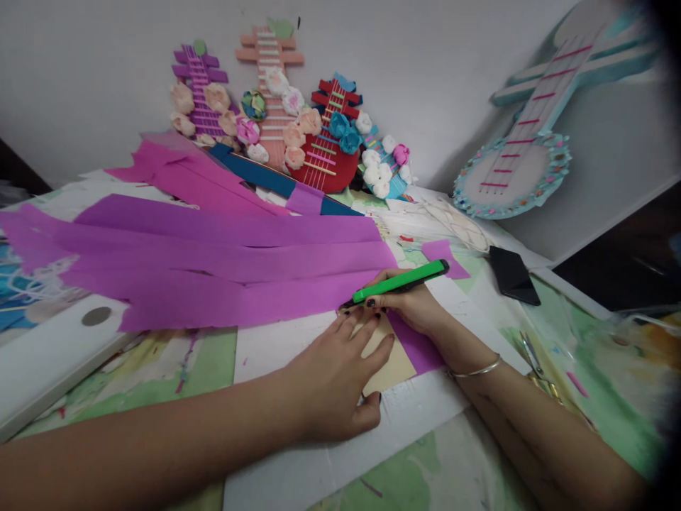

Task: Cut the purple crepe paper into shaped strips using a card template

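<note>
My right hand [409, 301] is wrapped round a green utility knife [404, 280], its tip down by the edge of a purple crepe paper sheet [255, 266]. Spread flat, my left hand [340, 372] presses on a cream piece of card [396, 362], fingertips close to the knife tip. The card lies over part of the purple paper, which shows again under my right wrist. Beneath them is a white board [287, 454]. My left fingers partly cover the card, and the exact spot where the blade touches is hard to make out.
Paper-decorated instrument models, among them a red one [327, 163] and a light-blue one [511, 170], lean on the wall. A black phone [514, 275] and scissors [537, 365] lie to the right. Pink crepe paper [202, 177] lies behind; a white box-like object [58, 355] is at left.
</note>
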`<state>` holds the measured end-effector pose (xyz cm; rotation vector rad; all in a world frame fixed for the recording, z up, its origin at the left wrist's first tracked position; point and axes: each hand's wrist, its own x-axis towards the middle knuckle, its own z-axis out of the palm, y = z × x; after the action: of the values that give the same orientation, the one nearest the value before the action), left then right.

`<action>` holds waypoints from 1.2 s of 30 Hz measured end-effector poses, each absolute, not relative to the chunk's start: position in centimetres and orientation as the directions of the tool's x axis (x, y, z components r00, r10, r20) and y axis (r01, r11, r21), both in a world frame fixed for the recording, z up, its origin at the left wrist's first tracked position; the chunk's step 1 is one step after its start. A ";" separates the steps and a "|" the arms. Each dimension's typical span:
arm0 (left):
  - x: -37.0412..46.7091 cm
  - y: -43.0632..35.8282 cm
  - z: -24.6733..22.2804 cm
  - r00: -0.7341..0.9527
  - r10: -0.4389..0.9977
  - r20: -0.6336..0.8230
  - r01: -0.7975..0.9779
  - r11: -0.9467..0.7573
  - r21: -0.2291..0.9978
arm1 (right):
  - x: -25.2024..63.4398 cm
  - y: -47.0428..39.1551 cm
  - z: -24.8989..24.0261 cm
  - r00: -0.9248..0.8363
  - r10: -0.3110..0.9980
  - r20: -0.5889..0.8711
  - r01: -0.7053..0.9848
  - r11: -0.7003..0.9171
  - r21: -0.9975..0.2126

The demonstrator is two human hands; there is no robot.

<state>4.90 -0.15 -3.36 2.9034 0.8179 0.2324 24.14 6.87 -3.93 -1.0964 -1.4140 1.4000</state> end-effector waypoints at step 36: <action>4.8 -0.2 -3.3 0.839 0.534 0.100 0.519 -0.842 0.146 | 24.3 6.9 -3.7 -0.257 0.966 -0.001 0.012 0.002 -1.000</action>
<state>4.82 -0.16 -3.34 2.9039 0.8341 0.2069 24.27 6.94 -3.72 -1.0831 -1.4080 1.3920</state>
